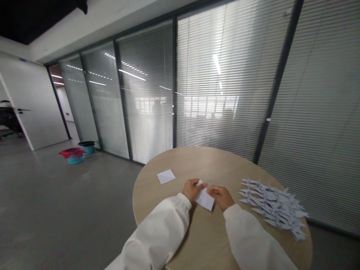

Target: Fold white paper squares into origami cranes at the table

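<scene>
Folded paper: white, held in the head view near the middle of the desk, its lower end toward the near edge; whether it rests on the surface cannot be told.
Left hand: fingers clamped on the paper's upper left part, thumb over its face.
Right hand: fingers pinched together on the paper's right edge; the crease there is too small to read.
Step in hand: judged to be folding, both hands working at the upper part.
Next move: would call for layers kept aligned by one hand while the other presses the crease.
Paper square: flat toward the desk's left edge, apart from the left hand.
Folded figures: pointed white pieces massed along the right edge.
Room: widest toward the far edge; narrower between right hand and figures, where a rightward sweep of the sleeve could disturb them.
</scene>
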The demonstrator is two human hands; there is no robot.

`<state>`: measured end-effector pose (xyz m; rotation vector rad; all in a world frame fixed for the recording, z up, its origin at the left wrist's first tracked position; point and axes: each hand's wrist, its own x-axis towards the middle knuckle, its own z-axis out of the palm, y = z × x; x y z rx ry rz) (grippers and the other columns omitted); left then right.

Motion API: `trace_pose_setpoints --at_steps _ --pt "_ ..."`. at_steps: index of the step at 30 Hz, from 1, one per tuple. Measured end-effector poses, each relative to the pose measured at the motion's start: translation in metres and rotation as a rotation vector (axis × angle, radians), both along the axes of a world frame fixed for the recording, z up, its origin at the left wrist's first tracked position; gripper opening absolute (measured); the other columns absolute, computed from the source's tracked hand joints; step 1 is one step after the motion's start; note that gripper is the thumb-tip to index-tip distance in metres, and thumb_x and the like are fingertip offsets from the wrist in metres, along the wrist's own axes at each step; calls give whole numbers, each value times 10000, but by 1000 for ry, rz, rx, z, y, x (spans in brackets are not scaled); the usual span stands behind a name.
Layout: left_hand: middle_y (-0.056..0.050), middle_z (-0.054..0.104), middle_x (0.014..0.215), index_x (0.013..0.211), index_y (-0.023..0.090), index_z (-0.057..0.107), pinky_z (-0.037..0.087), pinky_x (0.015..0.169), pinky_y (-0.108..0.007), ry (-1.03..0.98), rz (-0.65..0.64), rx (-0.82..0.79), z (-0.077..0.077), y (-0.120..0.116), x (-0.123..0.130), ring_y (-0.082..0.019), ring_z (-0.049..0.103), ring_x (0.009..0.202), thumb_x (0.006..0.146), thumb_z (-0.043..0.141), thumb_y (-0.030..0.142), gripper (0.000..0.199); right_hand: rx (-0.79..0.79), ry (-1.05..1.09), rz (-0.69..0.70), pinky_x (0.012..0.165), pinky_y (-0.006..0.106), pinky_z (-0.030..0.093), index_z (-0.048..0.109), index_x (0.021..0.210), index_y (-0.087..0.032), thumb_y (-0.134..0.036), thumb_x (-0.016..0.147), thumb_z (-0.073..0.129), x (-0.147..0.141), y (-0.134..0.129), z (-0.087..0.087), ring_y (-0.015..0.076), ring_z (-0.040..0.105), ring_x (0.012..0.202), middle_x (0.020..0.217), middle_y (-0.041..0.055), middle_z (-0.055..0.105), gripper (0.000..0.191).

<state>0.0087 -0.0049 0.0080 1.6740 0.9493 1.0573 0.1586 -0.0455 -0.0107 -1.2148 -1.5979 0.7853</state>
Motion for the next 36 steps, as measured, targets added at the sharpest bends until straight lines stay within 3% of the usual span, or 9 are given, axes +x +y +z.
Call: trace_pose_setpoints --at_steps 10,19,25,31,36 --pt "16 449 470 568 97 542 251 418 -187 6 -17 -27 -4 7 -2 -72 398 440 610 518 572 478 24 -37 -21 515 226 388 586 624 -143 -503 685 512 -2 -3 7 152 549 561 587 27 610 372" --pt "30 416 434 529 104 534 250 399 -189 -99 -24 -73 4 -1 -2 -61 365 397 601 542 558 459 65 -53 -15 488 215 360 557 593 -147 -485 691 517 -3 -7 12 135 522 517 539 7 574 354" --pt "13 466 457 567 102 561 281 422 -199 -123 -25 -80 1 3 -2 -76 411 413 616 522 567 469 35 19 -9 541 243 405 587 653 -141 -512 677 526 -3 -4 10 167 567 588 623 39 625 377" --pt "-15 521 493 584 97 584 322 442 -205 -175 54 -86 3 8 -1 -98 459 445 648 457 585 508 -5 74 -9 534 249 427 585 686 -134 -529 665 522 1 0 5 173 570 596 636 51 631 401" --pt "23 407 373 421 124 467 238 380 -197 -192 183 -107 -1 9 0 -69 362 354 632 498 539 466 63 -3 -28 559 244 426 609 681 -136 -472 690 521 2 -4 11 169 572 605 639 40 632 347"
